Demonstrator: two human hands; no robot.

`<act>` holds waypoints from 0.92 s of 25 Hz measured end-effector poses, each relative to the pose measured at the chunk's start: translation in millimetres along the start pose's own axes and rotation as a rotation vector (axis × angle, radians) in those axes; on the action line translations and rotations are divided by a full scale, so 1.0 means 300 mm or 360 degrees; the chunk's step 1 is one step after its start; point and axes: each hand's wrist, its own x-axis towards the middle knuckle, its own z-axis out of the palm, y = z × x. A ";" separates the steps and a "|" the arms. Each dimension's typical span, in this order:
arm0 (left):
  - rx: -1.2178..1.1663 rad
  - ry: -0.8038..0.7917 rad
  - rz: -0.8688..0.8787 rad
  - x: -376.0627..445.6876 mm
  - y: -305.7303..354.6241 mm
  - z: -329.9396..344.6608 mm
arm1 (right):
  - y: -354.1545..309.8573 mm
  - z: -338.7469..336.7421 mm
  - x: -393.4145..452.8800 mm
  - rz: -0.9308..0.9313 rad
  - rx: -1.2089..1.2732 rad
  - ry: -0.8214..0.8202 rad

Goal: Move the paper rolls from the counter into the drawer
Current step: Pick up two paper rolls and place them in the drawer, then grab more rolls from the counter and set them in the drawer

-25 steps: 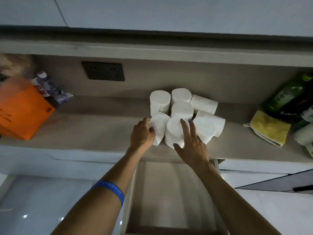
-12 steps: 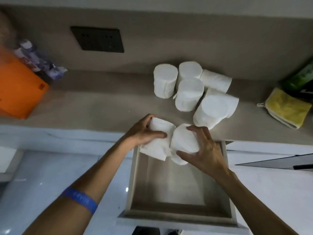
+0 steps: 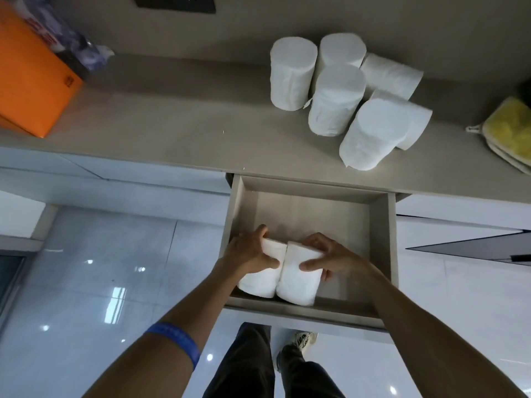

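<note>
Two white paper rolls lie side by side at the front left of the open drawer (image 3: 392,239). My left hand (image 3: 248,254) grips the left roll (image 3: 260,278). My right hand (image 3: 330,258) grips the right roll (image 3: 298,282). Both rolls sit low inside the drawer, close to its front wall. Several more white paper rolls (image 3: 336,99) stand and lie clustered on the beige counter (image 3: 172,122) above the drawer, toward the right.
An orange box (image 3: 28,79) and a plastic-wrapped bottle (image 3: 69,38) sit at the counter's left end. A yellow cloth (image 3: 508,130) lies at the right edge. A dark wall socket (image 3: 175,2) is on the back wall. My legs and a shoe show below the drawer on the glossy floor.
Both hands lifted a roll each off the counter's front edge, carried them down and toward me, and now hold them inside the drawer.
</note>
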 end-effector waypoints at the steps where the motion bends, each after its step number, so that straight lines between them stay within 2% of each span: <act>1: 0.0061 -0.0071 -0.0015 0.012 -0.009 -0.004 | -0.002 0.005 0.014 0.0013 0.0009 0.0004; 3: 0.0325 -0.0092 0.0019 0.026 -0.023 -0.027 | -0.020 0.022 0.040 0.0011 -0.0019 -0.0016; 6: 0.0857 0.0121 0.0369 0.040 -0.019 -0.060 | -0.047 0.050 0.062 0.0026 -0.0126 -0.0042; 8: 0.0891 0.0149 0.0412 0.038 -0.018 -0.068 | -0.061 0.079 0.069 0.0096 -0.0117 -0.0042; 10: 0.0827 0.0033 0.0327 0.036 -0.016 -0.071 | -0.082 0.096 0.062 0.0142 -0.0192 -0.0057; 12: 0.0777 -0.0064 0.0277 0.033 0.011 -0.085 | -0.103 0.068 0.027 0.0069 -0.0488 0.0018; 14: 0.0677 0.0123 0.0365 0.027 0.073 -0.141 | -0.144 0.002 -0.039 -0.0220 -0.0650 0.0325; 17: 0.0210 0.0720 0.0558 0.046 0.276 -0.284 | -0.234 -0.160 -0.148 -0.0850 -0.0212 0.1229; 19: -0.0080 0.0939 0.0761 0.087 0.451 -0.355 | -0.305 -0.297 -0.192 -0.0942 0.0001 0.1961; 20: -0.0197 0.0918 0.0844 0.111 0.540 -0.379 | -0.337 -0.363 -0.199 -0.0942 0.0022 0.2181; 21: -0.0317 0.0836 0.0885 0.133 0.611 -0.393 | -0.364 -0.408 -0.192 -0.0945 0.0052 0.2201; 23: -0.0472 0.0703 0.0866 0.174 0.701 -0.396 | -0.400 -0.448 -0.164 -0.0925 0.0098 0.1855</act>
